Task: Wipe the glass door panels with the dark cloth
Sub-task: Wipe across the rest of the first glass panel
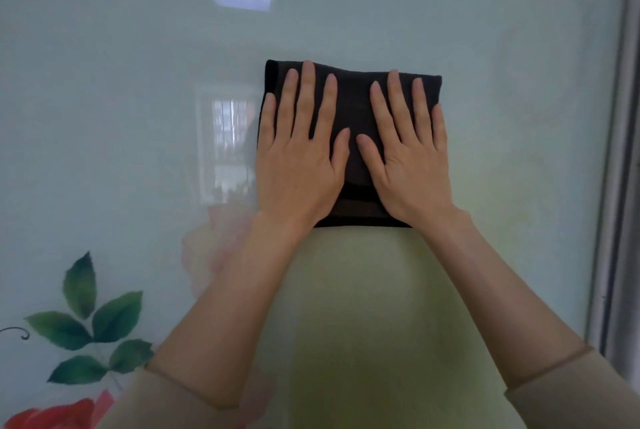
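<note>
We have both hands flat on the dark cloth (353, 110), pressing it against the glass door panel (138, 82). Our left hand (298, 158) covers the cloth's left half and our right hand (408, 158) its right half, fingers straight and spread, pointing up, thumbs nearly meeting over the middle. Neither hand grips anything; the palms and fingers only bear on the folded fabric. The cloth lies directly under both hands, its long side running across from one hand to the other, its top edge just beyond our fingertips and its bottom edge at our wrists. Since it is equally under both hands, we judge that neither is nearer, and the next stroke would have to be carried by the two together. To the right of our right hand stands the grey door frame (620, 186), near but apart from the cloth, so there is little glass left that way. Far more unwiped-looking glass spreads left of our left hand, and below it, near our left sleeve (166, 397), are painted leaves (90, 321) and a red flower (52, 416).
</note>
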